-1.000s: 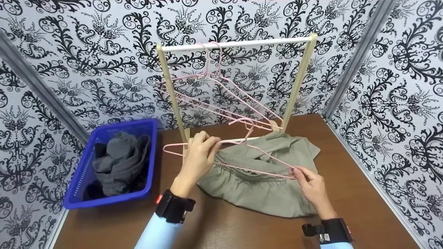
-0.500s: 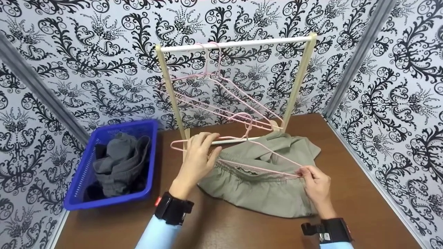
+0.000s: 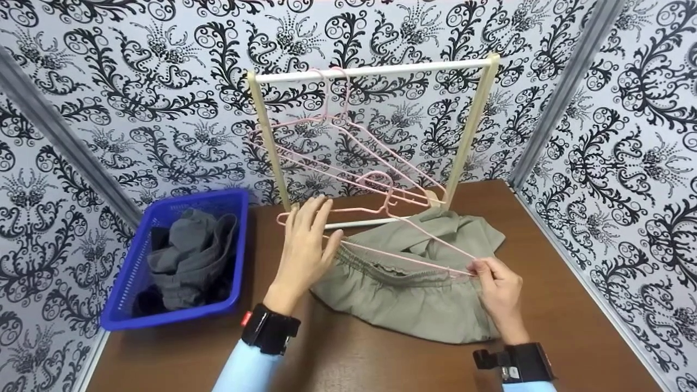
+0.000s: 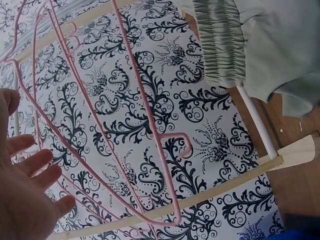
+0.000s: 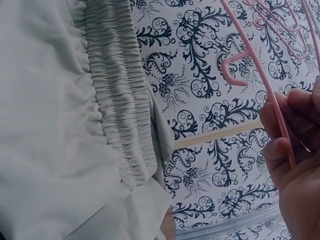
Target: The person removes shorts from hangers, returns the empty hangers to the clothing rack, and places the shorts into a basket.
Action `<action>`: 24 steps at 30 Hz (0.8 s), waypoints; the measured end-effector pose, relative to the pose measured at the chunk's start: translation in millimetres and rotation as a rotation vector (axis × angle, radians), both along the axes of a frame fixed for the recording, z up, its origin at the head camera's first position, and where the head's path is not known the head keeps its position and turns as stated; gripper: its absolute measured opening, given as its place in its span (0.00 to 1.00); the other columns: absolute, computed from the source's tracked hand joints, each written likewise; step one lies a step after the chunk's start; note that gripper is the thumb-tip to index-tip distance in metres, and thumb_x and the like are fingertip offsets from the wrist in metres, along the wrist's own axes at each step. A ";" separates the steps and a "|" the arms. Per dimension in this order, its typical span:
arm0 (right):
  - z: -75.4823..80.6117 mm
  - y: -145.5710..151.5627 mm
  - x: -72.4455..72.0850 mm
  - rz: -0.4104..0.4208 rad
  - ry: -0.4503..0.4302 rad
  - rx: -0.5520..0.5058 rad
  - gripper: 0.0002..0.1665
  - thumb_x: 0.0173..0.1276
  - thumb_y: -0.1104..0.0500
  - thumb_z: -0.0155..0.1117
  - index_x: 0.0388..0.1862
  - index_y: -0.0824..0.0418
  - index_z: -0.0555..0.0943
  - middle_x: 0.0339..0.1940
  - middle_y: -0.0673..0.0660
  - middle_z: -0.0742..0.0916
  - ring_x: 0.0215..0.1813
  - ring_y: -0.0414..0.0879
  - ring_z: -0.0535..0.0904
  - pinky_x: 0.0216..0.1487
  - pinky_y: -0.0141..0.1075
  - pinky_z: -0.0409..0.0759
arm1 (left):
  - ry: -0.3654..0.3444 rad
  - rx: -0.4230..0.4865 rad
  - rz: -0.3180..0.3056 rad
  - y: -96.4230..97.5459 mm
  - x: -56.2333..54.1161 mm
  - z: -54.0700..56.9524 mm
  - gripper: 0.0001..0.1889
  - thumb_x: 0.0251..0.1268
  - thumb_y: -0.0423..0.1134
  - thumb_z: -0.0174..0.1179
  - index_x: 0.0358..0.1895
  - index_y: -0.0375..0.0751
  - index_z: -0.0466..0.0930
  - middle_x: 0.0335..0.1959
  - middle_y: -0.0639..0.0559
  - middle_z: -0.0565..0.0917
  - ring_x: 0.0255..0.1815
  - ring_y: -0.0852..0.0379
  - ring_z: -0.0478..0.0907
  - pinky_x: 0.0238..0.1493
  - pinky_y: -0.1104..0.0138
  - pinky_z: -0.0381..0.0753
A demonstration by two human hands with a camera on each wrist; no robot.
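In the head view my right hand (image 3: 498,288) pinches the right end of a pink clothes hanger (image 3: 354,210), held in the air with its hook up. My left hand (image 3: 305,250) is at the hanger's left end, fingers extended; in the left wrist view the hand (image 4: 30,185) is spread beside the hanger (image 4: 142,95) and does not grip it. Under the hanger lies a grey-green garment (image 3: 414,307) with a gathered elastic waistband (image 5: 120,95). The right wrist view shows the thumb and fingers around the hanger's rod (image 5: 272,95).
A small rack (image 3: 479,103) of pale wooden posts and white bars stands behind. Pink hangers (image 3: 375,144) hang from its top bar. To the left, a blue basket (image 3: 239,261) holds dark grey clothing (image 3: 193,245). Patterned walls surround the brown table (image 3: 354,365).
The hanger has shifted slightly right, and its left end has risen. My left hand has let go of it and its fingers have straightened. My right hand has moved slightly right, keeping its pinch.
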State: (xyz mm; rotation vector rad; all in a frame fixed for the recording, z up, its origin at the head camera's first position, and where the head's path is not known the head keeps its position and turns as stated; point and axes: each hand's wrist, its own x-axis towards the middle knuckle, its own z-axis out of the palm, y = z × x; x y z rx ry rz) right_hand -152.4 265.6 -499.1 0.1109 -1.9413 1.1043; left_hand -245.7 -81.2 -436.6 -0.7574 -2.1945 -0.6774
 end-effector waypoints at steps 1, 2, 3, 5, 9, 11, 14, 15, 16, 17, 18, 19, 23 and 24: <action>-3.2 2.2 -2.0 -0.005 -0.001 -0.003 0.11 0.62 0.82 0.64 0.25 0.71 0.85 0.23 0.66 0.86 0.30 0.24 0.79 0.36 0.15 0.73 | 0.000 -0.006 0.007 -0.4 -0.5 -1.0 0.29 0.75 0.47 0.58 0.73 0.34 0.71 0.72 0.37 0.72 0.76 0.39 0.65 0.79 0.42 0.52; -6.3 4.3 -3.9 -0.010 -0.001 -0.006 0.11 0.63 0.81 0.64 0.25 0.71 0.85 0.23 0.66 0.86 0.30 0.24 0.79 0.36 0.15 0.73 | -0.003 -0.013 0.013 -0.9 -0.9 -1.9 0.29 0.75 0.47 0.58 0.73 0.35 0.70 0.73 0.38 0.72 0.77 0.39 0.65 0.79 0.43 0.52; -8.6 5.9 -5.5 -0.013 -0.003 -0.015 0.11 0.64 0.80 0.64 0.25 0.70 0.85 0.23 0.65 0.86 0.30 0.24 0.79 0.36 0.15 0.73 | -0.004 -0.017 0.016 -1.4 -1.1 -2.6 0.30 0.75 0.47 0.58 0.73 0.35 0.70 0.74 0.37 0.71 0.77 0.39 0.64 0.80 0.43 0.51; -9.9 8.2 -7.2 -0.023 -0.011 -0.027 0.11 0.65 0.79 0.65 0.25 0.69 0.86 0.24 0.64 0.87 0.30 0.25 0.79 0.36 0.16 0.73 | 0.000 -0.028 0.025 -2.3 -1.8 -4.1 0.30 0.74 0.47 0.58 0.73 0.35 0.71 0.74 0.37 0.70 0.77 0.38 0.64 0.80 0.43 0.50; -6.4 8.7 -8.1 -0.038 -0.026 -0.047 0.11 0.66 0.76 0.66 0.26 0.67 0.86 0.25 0.62 0.88 0.30 0.25 0.78 0.36 0.17 0.72 | 0.008 -0.057 0.041 -3.8 -2.6 -6.6 0.30 0.74 0.47 0.58 0.73 0.36 0.71 0.75 0.37 0.69 0.77 0.37 0.63 0.79 0.41 0.52; -4.4 8.0 -8.9 -0.051 -0.031 -0.044 0.11 0.66 0.77 0.66 0.26 0.67 0.86 0.25 0.63 0.88 0.30 0.25 0.78 0.35 0.17 0.72 | 0.003 -0.073 0.052 -4.8 -2.4 -7.8 0.30 0.74 0.49 0.58 0.73 0.36 0.72 0.76 0.37 0.69 0.77 0.36 0.63 0.78 0.40 0.52; -1.6 5.7 -10.4 -0.070 -0.028 -0.042 0.11 0.66 0.78 0.65 0.26 0.69 0.86 0.25 0.65 0.87 0.28 0.25 0.76 0.33 0.17 0.70 | -0.016 -0.097 0.069 -6.4 -2.5 -9.9 0.31 0.74 0.50 0.57 0.73 0.37 0.71 0.77 0.38 0.67 0.78 0.36 0.62 0.79 0.40 0.51; -0.9 5.0 -10.9 -0.078 -0.027 -0.037 0.11 0.66 0.78 0.65 0.26 0.70 0.86 0.24 0.65 0.87 0.27 0.25 0.74 0.32 0.17 0.69 | -0.021 -0.105 0.075 -7.0 -2.6 -10.6 0.31 0.74 0.50 0.57 0.74 0.38 0.71 0.77 0.38 0.67 0.78 0.36 0.61 0.79 0.40 0.51; 0.1 4.2 -11.4 -0.086 -0.024 -0.035 0.11 0.66 0.79 0.64 0.26 0.70 0.86 0.24 0.66 0.86 0.27 0.25 0.73 0.31 0.17 0.68 | -0.023 -0.116 0.080 -7.6 -2.5 -11.1 0.31 0.74 0.50 0.57 0.74 0.38 0.71 0.77 0.38 0.67 0.79 0.36 0.61 0.79 0.40 0.51; 1.2 3.5 -11.8 -0.093 -0.023 -0.034 0.11 0.66 0.79 0.64 0.26 0.70 0.86 0.23 0.66 0.86 0.26 0.25 0.72 0.30 0.17 0.67 | -0.022 -0.127 0.085 -8.1 -2.7 -11.9 0.31 0.74 0.50 0.57 0.74 0.38 0.71 0.77 0.38 0.67 0.78 0.36 0.61 0.78 0.40 0.52; 2.2 2.9 -12.1 -0.100 -0.022 -0.034 0.11 0.66 0.79 0.63 0.26 0.71 0.86 0.23 0.66 0.86 0.25 0.25 0.71 0.30 0.17 0.66 | -0.022 -0.136 0.088 -8.5 -2.8 -12.6 0.31 0.74 0.50 0.57 0.74 0.38 0.71 0.77 0.38 0.67 0.79 0.36 0.61 0.78 0.40 0.52; 3.2 2.6 -12.2 -0.107 -0.023 -0.033 0.11 0.66 0.78 0.63 0.26 0.70 0.86 0.22 0.66 0.86 0.24 0.24 0.71 0.29 0.17 0.66 | -0.019 -0.143 0.089 -9.0 -2.8 -13.2 0.30 0.73 0.49 0.58 0.74 0.38 0.71 0.77 0.37 0.68 0.78 0.36 0.61 0.78 0.40 0.53; 7.2 2.0 -12.7 -0.114 -0.025 -0.044 0.12 0.68 0.76 0.64 0.26 0.68 0.87 0.21 0.63 0.86 0.23 0.23 0.70 0.28 0.17 0.65 | -0.010 -0.166 0.097 -10.1 -2.4 -14.9 0.30 0.72 0.48 0.59 0.73 0.38 0.72 0.76 0.37 0.69 0.78 0.35 0.62 0.77 0.38 0.55; 8.4 1.8 -12.7 -0.113 -0.026 -0.047 0.12 0.68 0.76 0.64 0.26 0.67 0.87 0.21 0.63 0.86 0.23 0.23 0.70 0.28 0.18 0.65 | -0.011 -0.168 0.098 -10.3 -2.1 -15.0 0.30 0.72 0.48 0.60 0.72 0.38 0.72 0.76 0.37 0.69 0.78 0.35 0.62 0.77 0.38 0.55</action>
